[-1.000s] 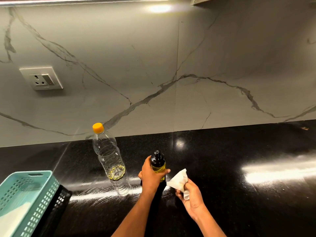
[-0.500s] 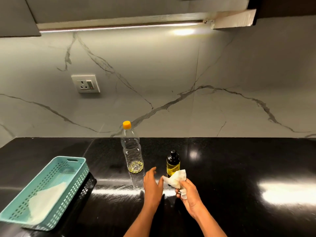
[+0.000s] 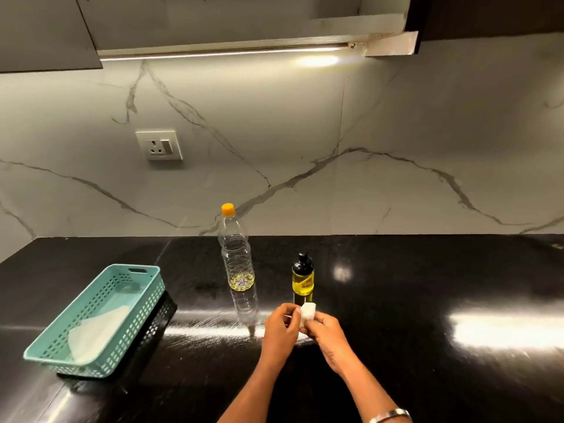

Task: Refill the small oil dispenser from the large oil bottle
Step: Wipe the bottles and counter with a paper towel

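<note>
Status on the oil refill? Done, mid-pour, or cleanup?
Looks like cleanup. Done: the small dispenser stands capped and holds yellow oil; the large bottle stands capped beside it, with only a little oil at the bottom. In hand: the left hand and right hand both hold a wadded white tissue in front of the dispenser. Left: probably only discarding the tissue.

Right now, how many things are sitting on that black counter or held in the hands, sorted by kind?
Bottles: 2, the large oil bottle and the small oil dispenser.
Baskets: 1, the teal basket.
Tissues: 2, one white tissue held by both hands, one white sheet in the basket.
Total: 5
</note>
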`<action>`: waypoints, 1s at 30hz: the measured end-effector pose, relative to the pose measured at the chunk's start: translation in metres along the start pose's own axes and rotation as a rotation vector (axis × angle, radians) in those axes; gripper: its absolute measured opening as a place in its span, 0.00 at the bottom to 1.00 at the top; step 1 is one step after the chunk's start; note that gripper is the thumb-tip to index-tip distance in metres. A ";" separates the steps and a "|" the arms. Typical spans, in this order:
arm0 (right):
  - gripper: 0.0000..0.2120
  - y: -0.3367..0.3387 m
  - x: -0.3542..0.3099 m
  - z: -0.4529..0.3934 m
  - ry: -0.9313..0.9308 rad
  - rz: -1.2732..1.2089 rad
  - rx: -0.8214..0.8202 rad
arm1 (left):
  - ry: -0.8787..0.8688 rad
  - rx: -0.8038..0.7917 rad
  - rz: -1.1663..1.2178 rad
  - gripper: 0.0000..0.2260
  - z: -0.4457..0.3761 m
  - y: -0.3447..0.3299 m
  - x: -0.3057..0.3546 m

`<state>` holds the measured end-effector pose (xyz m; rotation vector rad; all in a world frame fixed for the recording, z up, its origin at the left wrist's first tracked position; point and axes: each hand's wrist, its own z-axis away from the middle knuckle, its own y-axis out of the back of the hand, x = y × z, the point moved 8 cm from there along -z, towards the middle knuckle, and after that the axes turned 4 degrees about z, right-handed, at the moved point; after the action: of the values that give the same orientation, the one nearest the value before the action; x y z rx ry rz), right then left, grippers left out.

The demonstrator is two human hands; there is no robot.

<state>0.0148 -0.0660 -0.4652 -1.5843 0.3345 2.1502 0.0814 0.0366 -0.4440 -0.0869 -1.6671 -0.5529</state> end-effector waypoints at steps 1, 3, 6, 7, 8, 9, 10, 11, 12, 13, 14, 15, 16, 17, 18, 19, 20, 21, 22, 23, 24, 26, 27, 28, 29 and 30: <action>0.09 0.004 -0.002 0.001 -0.004 -0.012 0.023 | -0.004 -0.017 0.008 0.02 0.002 -0.006 0.003; 0.11 0.015 -0.004 0.003 -0.010 -0.065 0.077 | -0.023 -0.038 0.010 0.03 0.004 -0.016 0.005; 0.08 0.028 -0.008 0.012 0.031 0.017 0.145 | -0.016 -0.077 0.045 0.06 0.006 -0.026 0.008; 0.06 0.034 -0.008 0.016 0.056 0.043 0.195 | -0.011 -0.097 0.060 0.07 0.007 -0.030 0.010; 0.06 0.042 -0.008 0.019 0.063 0.053 0.258 | -0.008 -0.117 0.068 0.08 0.007 -0.034 0.013; 0.07 0.050 -0.005 0.020 0.061 0.032 0.318 | -0.012 -0.134 0.074 0.09 0.006 -0.038 0.016; 0.07 0.057 -0.002 0.022 0.039 0.042 0.368 | -0.020 -0.147 0.082 0.09 0.006 -0.042 0.020; 0.07 0.064 0.001 0.022 0.008 0.061 0.424 | -0.033 -0.161 0.088 0.09 0.006 -0.045 0.023; 0.07 0.071 0.003 0.022 -0.033 0.108 0.475 | -0.042 -0.175 0.095 0.10 0.006 -0.048 0.027; 0.08 0.078 0.005 0.024 -0.076 0.145 0.526 | -0.050 -0.194 0.100 0.11 0.005 -0.052 0.030; 0.07 0.084 0.005 0.027 -0.113 0.164 0.564 | -0.057 -0.212 0.101 0.11 0.004 -0.056 0.031; 0.05 0.089 0.002 0.031 -0.124 0.168 0.595 | -0.066 -0.229 0.091 0.12 0.004 -0.059 0.033; 0.03 0.094 0.000 0.033 -0.121 0.163 0.625 | -0.079 -0.253 0.075 0.12 0.004 -0.065 0.036; 0.01 0.098 -0.002 0.034 -0.113 0.157 0.646 | -0.100 -0.273 0.060 0.13 0.006 -0.070 0.039; 0.01 0.100 -0.005 0.034 -0.103 0.126 0.647 | -0.123 -0.288 0.046 0.14 0.006 -0.075 0.042; 0.02 0.103 -0.004 0.031 -0.099 0.092 0.638 | -0.141 -0.294 0.038 0.17 0.007 -0.079 0.044; 0.03 0.104 -0.003 0.028 -0.105 0.056 0.617 | -0.151 -0.291 0.031 0.19 0.008 -0.082 0.046; 0.04 0.106 0.000 0.027 -0.113 0.015 0.599 | -0.156 -0.294 0.027 0.21 0.008 -0.084 0.046; 0.05 0.108 0.004 0.026 -0.123 -0.016 0.592 | -0.156 -0.302 0.021 0.21 0.007 -0.087 0.046; 0.06 0.112 0.006 0.026 -0.108 -0.039 0.590 | -0.155 -0.320 0.022 0.21 0.008 -0.091 0.047; 0.07 0.115 0.006 0.028 -0.080 -0.030 0.589 | -0.155 -0.344 0.022 0.20 0.010 -0.096 0.049; 0.05 0.120 0.003 0.035 -0.018 0.004 0.593 | -0.158 -0.376 0.025 0.19 0.014 -0.105 0.054; 0.03 0.122 0.001 0.040 0.005 -0.003 0.600 | -0.152 -0.377 0.041 0.19 0.015 -0.108 0.055; 0.04 0.124 -0.002 0.045 0.013 -0.011 0.597 | -0.142 -0.369 0.066 0.18 0.016 -0.111 0.056; 0.06 0.126 -0.002 0.049 0.013 -0.010 0.589 | -0.130 -0.358 0.096 0.17 0.016 -0.114 0.055; 0.09 0.128 -0.003 0.053 0.010 -0.011 0.583 | -0.121 -0.356 0.121 0.17 0.016 -0.117 0.056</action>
<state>-0.0911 -0.1542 -0.4542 -1.2491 0.8620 1.8033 0.0136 -0.0738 -0.4274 -0.4849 -1.6512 -0.7592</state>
